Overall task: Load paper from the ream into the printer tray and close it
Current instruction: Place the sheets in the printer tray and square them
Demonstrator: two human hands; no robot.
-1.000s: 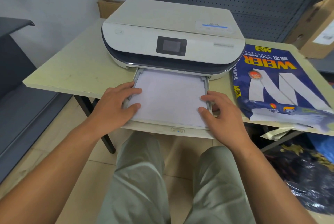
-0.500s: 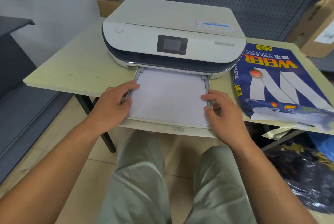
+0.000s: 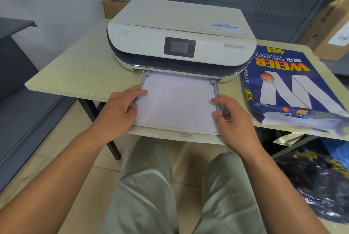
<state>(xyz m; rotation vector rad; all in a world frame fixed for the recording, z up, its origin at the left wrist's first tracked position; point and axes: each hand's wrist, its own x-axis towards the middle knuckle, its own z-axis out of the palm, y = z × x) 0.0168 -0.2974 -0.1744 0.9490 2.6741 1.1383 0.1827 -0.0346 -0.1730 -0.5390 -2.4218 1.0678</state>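
Observation:
A white printer (image 3: 179, 32) sits on a pale table. Its paper tray (image 3: 170, 135) is pulled out toward me over the table's front edge. A stack of white paper (image 3: 177, 101) lies flat in the tray. My left hand (image 3: 120, 109) grips the tray's left side rail, fingers curled at the paper's left edge. My right hand (image 3: 232, 115) grips the right side rail, fingers touching the paper's right edge. The blue ream wrapper (image 3: 290, 86), torn open at its near end, lies to the right of the printer.
The table (image 3: 75, 75) ends just under the tray, my knees below it. Cardboard boxes (image 3: 332, 28) stand at the back right and behind the printer. A dark pegboard lines the back. Dark plastic bags (image 3: 321, 182) lie on the floor at right. A grey shelf stands left.
Both hands slid off the top of the paper onto the tray's side rails. The tray and paper sit slightly further into the printer.

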